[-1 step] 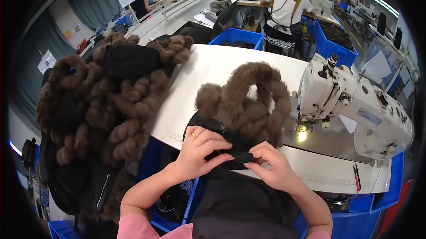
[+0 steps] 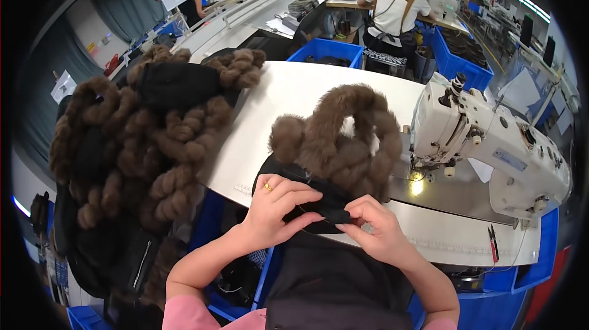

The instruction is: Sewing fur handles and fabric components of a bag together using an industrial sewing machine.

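Observation:
A black cloth piece with brown fur trim [image 2: 337,134] lies on the white tabletop [image 2: 245,146]. My left hand [image 2: 276,207], with a gold ring, pinches the black cloth [image 2: 332,205] at the piece's near side, fingertips folded over it. My right hand [image 2: 374,229] grips the same fabric a little to the right, between thumb and fingers. Just right of the fur stands a white sewing machine [image 2: 485,146], its small lamp lit over a metal plate [image 2: 454,201]. Red-handled thread snips [image 2: 493,244] lie on the table to the right of my hands.
A large heap of brown-fur-trimmed black pieces [image 2: 172,134] is at the left. Blue bins [image 2: 307,54] [image 2: 460,63] stand beyond the table and below it [image 2: 208,216]. A co-worker [image 2: 392,14] sits at another machine ahead; another person [image 2: 193,5] is at the back left.

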`<state>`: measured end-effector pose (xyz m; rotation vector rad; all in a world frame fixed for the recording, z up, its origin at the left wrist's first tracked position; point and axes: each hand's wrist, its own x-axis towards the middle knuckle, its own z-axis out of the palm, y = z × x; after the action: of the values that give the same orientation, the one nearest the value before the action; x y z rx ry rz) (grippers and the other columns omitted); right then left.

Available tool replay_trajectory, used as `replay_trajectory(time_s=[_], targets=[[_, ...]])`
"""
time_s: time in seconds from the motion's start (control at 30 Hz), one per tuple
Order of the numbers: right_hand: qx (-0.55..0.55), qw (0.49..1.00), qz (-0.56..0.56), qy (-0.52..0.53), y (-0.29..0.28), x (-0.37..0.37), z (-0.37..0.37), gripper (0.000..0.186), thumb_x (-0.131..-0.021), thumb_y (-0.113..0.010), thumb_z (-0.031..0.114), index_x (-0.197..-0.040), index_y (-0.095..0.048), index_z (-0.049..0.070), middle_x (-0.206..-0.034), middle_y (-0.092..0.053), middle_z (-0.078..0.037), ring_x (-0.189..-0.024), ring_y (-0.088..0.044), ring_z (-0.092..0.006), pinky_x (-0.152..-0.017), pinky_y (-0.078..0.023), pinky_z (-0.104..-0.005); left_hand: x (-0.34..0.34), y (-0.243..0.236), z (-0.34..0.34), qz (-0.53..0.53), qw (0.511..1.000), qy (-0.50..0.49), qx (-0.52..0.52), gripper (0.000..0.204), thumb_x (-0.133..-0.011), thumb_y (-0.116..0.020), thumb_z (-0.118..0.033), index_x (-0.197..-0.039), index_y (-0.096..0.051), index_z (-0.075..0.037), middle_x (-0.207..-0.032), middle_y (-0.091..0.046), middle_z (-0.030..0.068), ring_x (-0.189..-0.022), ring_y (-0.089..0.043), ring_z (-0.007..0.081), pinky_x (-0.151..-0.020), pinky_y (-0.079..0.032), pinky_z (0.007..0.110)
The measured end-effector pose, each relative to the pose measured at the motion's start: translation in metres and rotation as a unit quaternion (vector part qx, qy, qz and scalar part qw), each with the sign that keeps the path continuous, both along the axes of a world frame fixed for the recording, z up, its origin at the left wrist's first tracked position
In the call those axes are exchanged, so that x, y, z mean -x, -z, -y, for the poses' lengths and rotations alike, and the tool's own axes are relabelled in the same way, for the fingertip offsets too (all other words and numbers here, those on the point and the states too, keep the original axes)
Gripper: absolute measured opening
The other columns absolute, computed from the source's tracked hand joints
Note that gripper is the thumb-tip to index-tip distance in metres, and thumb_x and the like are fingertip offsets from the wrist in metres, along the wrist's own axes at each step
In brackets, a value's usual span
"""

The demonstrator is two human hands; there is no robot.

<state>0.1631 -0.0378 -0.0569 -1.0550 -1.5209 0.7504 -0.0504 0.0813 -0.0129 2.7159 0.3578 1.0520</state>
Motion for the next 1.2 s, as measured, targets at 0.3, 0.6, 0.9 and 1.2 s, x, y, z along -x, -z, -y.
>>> replay_trajectory(time_s=[0.3,0.6,0.9,1.2], targets=[[-0.138,0.967,0.152,0.148,-0.011,0.012,0.008,0.020,-0.081,-0.077,-0.001,-0.090,-0.059,0.000,-0.086,-0.062,-0.012,-0.070,-0.065,-0.0200,-0.061,-0.053,-0.0307,-0.029,-0.040,0.004,-0.178,0.973,0.111,0.092,0.037,-0.081,-0.077,-0.007,-0.117,-0.069,-0.006,-0.101,-0.071,0.0045,-0.082,-0.064,0.0216,-0.074,-0.050,0.034],[-0.046,0.995,0.029,0.084,0.001,0.010,0.007,0.020,-0.085,-0.072,-0.002,-0.101,-0.060,0.000,-0.096,-0.059,-0.010,-0.068,-0.063,-0.0160,-0.060,-0.053,-0.0289,-0.015,-0.040,-0.002,-0.130,0.935,0.108,0.312,0.014,-0.078,-0.079,-0.001,-0.089,-0.073,-0.008,-0.090,-0.065,0.0027,-0.082,-0.062,0.0203,-0.068,-0.049,0.030],[-0.108,0.985,0.058,0.124,0.006,0.021,-0.004,0.024,-0.084,-0.071,-0.002,-0.105,-0.063,0.001,-0.094,-0.061,-0.009,-0.071,-0.064,-0.0188,-0.059,-0.052,-0.0301,0.001,-0.009,-0.005,-0.049,0.991,0.126,-0.003,0.022,-0.069,-0.082,-0.003,-0.083,-0.067,-0.012,-0.086,-0.061,-0.0009,-0.075,-0.058,0.0179,-0.067,-0.045,0.031],[-0.163,0.968,0.150,0.115,-0.002,0.016,-0.014,0.022,-0.082,-0.075,0.005,-0.103,-0.068,0.004,-0.092,-0.061,-0.005,-0.073,-0.064,-0.0189,-0.060,-0.053,-0.0311,0.007,-0.002,-0.006,-0.016,0.993,0.119,-0.012,0.025,-0.068,-0.083,-0.003,-0.088,-0.070,-0.011,-0.090,-0.063,0.0013,-0.076,-0.059,0.0182,-0.067,-0.045,0.030]])
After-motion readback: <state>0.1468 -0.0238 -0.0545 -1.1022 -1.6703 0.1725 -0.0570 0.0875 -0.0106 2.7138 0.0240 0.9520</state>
